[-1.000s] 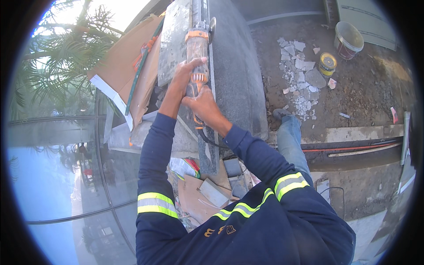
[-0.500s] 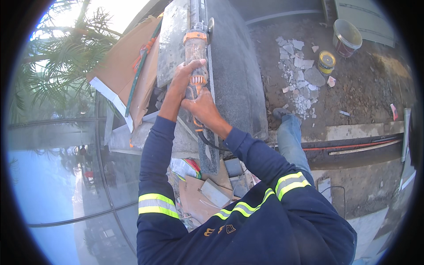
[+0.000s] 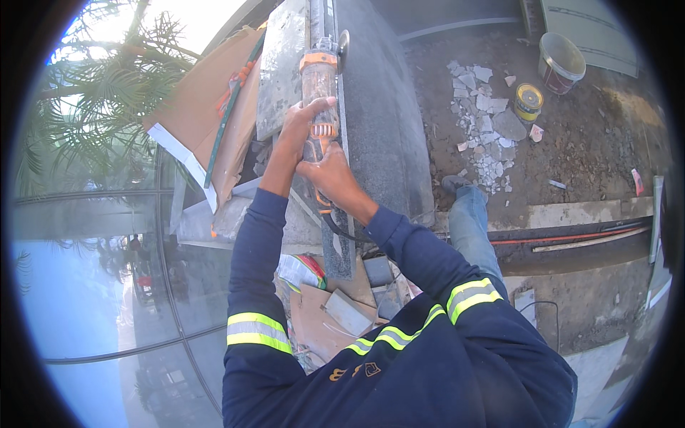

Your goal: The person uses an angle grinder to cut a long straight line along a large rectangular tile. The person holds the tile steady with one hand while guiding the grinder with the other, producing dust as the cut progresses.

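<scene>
Both my hands are wrapped round an orange and dark angle grinder, held lengthwise ahead of me. My left hand grips the body behind the orange head. Farther back, my right hand closes round the rear handle, where a black cord trails off. The thin cutting disc stands upright on the right side of the head, by the edge of a long grey stone slab. Whether the disc touches the stone I cannot tell. Left of the grinder lies another flat grey slab.
Cardboard with a green strip leans at left, beside glass panels. On the dirt at right are broken tile pieces, a yellow can and a white bucket. Offcuts and a colourful bag lie below the slab.
The grinder and both hands sit slightly farther right and lower in the picture. My grip on the grinder is unchanged.
</scene>
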Demonstrator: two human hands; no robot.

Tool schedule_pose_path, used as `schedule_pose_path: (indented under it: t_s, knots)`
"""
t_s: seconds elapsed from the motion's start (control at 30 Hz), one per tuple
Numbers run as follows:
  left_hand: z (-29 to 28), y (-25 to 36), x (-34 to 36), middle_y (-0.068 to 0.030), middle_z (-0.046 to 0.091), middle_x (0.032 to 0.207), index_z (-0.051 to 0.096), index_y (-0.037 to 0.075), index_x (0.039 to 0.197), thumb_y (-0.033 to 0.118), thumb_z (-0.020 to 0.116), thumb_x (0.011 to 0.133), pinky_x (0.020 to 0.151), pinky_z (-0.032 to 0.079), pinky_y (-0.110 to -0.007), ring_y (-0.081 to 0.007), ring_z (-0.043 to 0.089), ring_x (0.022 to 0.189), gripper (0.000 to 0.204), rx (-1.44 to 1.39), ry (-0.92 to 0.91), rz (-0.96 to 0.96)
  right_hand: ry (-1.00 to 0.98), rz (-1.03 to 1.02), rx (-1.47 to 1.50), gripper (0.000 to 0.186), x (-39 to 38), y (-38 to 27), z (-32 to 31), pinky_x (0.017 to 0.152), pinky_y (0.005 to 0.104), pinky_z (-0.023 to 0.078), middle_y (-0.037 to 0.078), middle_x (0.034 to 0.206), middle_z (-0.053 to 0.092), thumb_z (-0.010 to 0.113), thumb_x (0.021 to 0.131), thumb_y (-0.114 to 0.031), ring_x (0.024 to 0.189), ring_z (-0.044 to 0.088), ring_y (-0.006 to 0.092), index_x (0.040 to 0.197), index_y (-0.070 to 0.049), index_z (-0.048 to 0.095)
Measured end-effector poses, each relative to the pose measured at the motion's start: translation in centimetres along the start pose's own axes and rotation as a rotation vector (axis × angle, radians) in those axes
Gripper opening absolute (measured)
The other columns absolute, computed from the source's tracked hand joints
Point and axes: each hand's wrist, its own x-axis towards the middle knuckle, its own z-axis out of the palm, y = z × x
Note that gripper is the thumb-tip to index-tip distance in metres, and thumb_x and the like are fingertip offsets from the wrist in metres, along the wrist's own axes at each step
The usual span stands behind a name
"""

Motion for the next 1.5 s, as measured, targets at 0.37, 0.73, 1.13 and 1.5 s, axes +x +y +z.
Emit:
schedule_pose_path:
  t_s: [0.37, 0.73, 1.13, 1.5]
  knots:
    - [-0.5, -0.3, 1.2, -0.0090, 0.069, 0.088, 0.065, -0.002, 0.115, 0.028, 0.080, 0.088, 0.058, 0.059, -0.030, -0.0157, 0.070, 0.066, 0.044, -0.031, -0.011, -0.015, -0.097, 0.066, 0.018, 0.050, 1.1, -0.5, -0.5, 0.070, 0.0356, 0.056, 0.018, 0.098, 0.069, 0.074, 0.080, -0.011, 0.084, 0.070, 0.0203, 0.118, 0.014, 0.056]
    - [-0.6, -0.2, 1.6, -0.0097, 0.070, 0.089, 0.066, -0.003, 0.116, 0.028, 0.081, 0.088, 0.057, 0.058, -0.029, -0.0161, 0.070, 0.065, 0.044, -0.028, -0.017, -0.026, -0.098, 0.072, 0.040, 0.041, 1.0, -1.3, -0.6, 0.073, 0.0359, 0.056, 0.016, 0.098, 0.070, 0.074, 0.081, -0.009, 0.085, 0.070, 0.0207, 0.114, 0.012, 0.062]
    - [-0.1, 0.0, -0.4, -0.0094, 0.070, 0.092, 0.065, -0.004, 0.119, 0.029, 0.080, 0.088, 0.061, 0.058, -0.030, -0.0158, 0.070, 0.070, 0.048, -0.022, -0.013, -0.003, -0.031, 0.069, -0.037, 0.049, -0.5, -0.9, -0.3, 0.077, 0.0367, 0.058, 0.020, 0.100, 0.070, 0.075, 0.080, -0.011, 0.088, 0.071, 0.0234, 0.118, 0.015, 0.057]
    - [-0.6, -0.4, 1.0, -0.0091, 0.070, 0.088, 0.067, -0.004, 0.115, 0.029, 0.082, 0.087, 0.058, 0.057, -0.030, -0.0156, 0.069, 0.066, 0.045, -0.046, -0.009, -0.028, -0.089, 0.073, 0.011, 0.059, 1.0, -0.1, -0.4, 0.078, 0.0363, 0.059, 0.022, 0.104, 0.069, 0.076, 0.080, -0.013, 0.091, 0.073, 0.0256, 0.124, 0.017, 0.050]
